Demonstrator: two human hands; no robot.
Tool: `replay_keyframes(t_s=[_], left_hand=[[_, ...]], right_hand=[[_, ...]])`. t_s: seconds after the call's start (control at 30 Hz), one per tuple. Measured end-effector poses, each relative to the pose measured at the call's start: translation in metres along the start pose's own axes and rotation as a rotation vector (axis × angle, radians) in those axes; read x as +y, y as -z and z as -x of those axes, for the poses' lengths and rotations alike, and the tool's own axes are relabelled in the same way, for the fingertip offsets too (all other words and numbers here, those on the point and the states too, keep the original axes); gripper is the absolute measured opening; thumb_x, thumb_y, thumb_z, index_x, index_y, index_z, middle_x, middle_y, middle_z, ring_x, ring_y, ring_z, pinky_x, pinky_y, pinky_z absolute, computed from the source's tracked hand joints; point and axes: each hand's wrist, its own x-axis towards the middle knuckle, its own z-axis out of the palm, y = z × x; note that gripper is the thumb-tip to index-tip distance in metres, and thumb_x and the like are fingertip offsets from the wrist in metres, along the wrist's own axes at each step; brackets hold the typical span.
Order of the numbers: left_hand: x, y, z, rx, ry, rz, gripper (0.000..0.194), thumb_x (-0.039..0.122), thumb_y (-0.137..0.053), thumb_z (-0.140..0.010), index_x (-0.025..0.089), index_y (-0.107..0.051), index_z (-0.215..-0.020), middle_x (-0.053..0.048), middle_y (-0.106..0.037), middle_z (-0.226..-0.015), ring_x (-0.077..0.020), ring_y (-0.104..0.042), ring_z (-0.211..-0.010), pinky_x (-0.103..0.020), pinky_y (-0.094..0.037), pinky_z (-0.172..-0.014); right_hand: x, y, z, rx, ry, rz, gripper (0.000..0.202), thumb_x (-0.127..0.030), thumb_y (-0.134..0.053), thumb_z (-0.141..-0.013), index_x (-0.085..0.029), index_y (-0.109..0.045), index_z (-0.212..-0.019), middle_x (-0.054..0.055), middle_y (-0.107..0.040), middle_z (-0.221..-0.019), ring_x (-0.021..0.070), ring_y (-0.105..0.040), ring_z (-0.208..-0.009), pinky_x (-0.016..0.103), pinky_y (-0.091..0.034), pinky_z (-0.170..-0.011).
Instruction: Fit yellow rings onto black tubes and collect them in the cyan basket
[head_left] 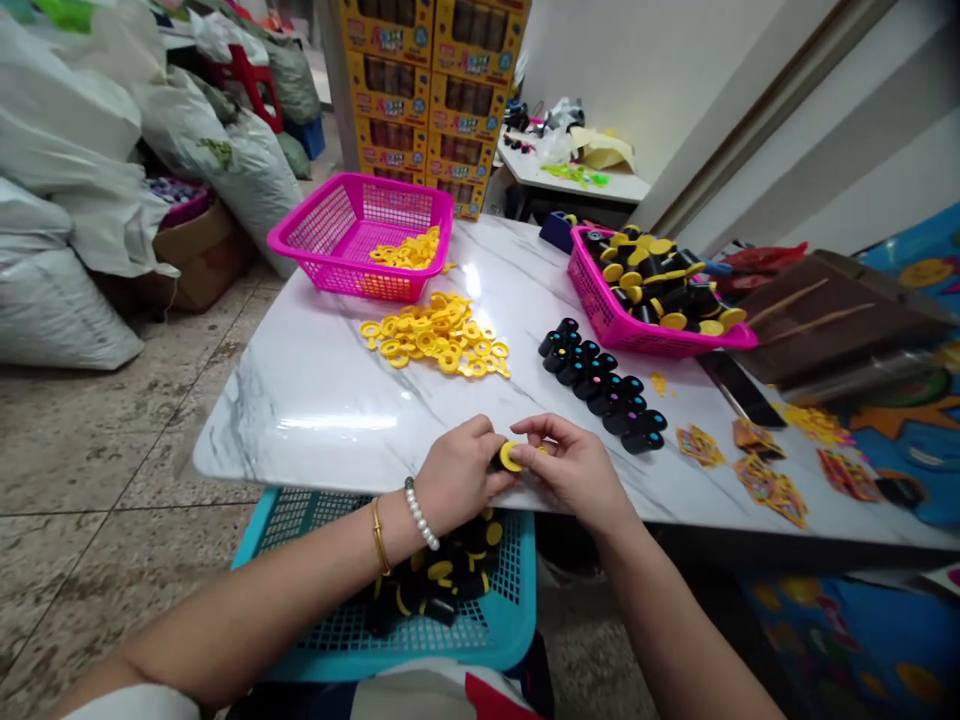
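Observation:
Near the table's front edge, my left hand [461,468] is closed around a small black cylinder with a yellow round cap [511,457] facing me. The thumb of my right hand [571,466] presses on that cap, and its fingers curl close by with a bit of yellow showing. Just beyond my hands lies a pile of yellow plastic rings with tabs [442,338]. To the right, black cylinders [600,385] stand in slanted rows, with blue, purple or pink dots on their ends. Below my left forearm, a turquoise basket [517,600] holds several black-and-yellow cylinders.
A pink basket [300,240] with yellow rings stands at the back left. Another pink basket [637,338], heaped with black-and-yellow pieces, is at right. Beside it lie a phone [742,388] and small printed cards [772,488]. Stacked yellow boxes [390,90] rise behind the table; white sacks [56,290] line the left.

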Motion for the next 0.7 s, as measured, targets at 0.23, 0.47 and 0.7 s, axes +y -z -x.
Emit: replay_keyframes(t_s=[0.23, 0.47, 0.7], left_hand=[[0.005, 0.01, -0.003, -0.069, 0.027, -0.012, 0.023, 0.038, -0.064, -0.08, 0.02, -0.067, -0.093, -0.002, -0.056, -0.083, -0.0155, -0.056, -0.073, -0.027, -0.044, -0.068], [0.007, 0.018, -0.007, -0.155, 0.01, 0.024, 0.03, 0.043, -0.055, -0.087, 0.016, -0.067, -0.083, -0.002, -0.062, -0.071, -0.0151, -0.055, -0.066, -0.027, -0.037, -0.062], [0.001, 0.016, -0.005, -0.186, -0.003, 0.022, 0.022, 0.038, -0.06, -0.083, 0.016, -0.065, -0.084, -0.002, -0.063, -0.072, -0.0157, -0.056, -0.066, -0.025, -0.039, -0.061]], right_hand=[[0.0, -0.003, 0.002, -0.118, -0.187, -0.083, 0.032, -0.042, -0.068, -0.077, -0.017, -0.056, -0.093, -0.01, -0.044, -0.04, 0.0036, -0.032, -0.029, 0.014, -0.02, -0.029], [0.001, -0.004, 0.002, -0.156, -0.226, -0.213, 0.028, -0.039, -0.069, -0.077, -0.02, -0.049, -0.083, -0.012, -0.044, -0.039, 0.0028, -0.027, -0.025, 0.012, -0.016, -0.026], [0.008, -0.003, 0.005, -0.11, -0.193, -0.277, 0.028, -0.04, -0.068, -0.079, -0.02, -0.048, -0.079, -0.011, -0.045, -0.04, 0.0022, -0.028, -0.025, 0.011, -0.017, -0.026]])
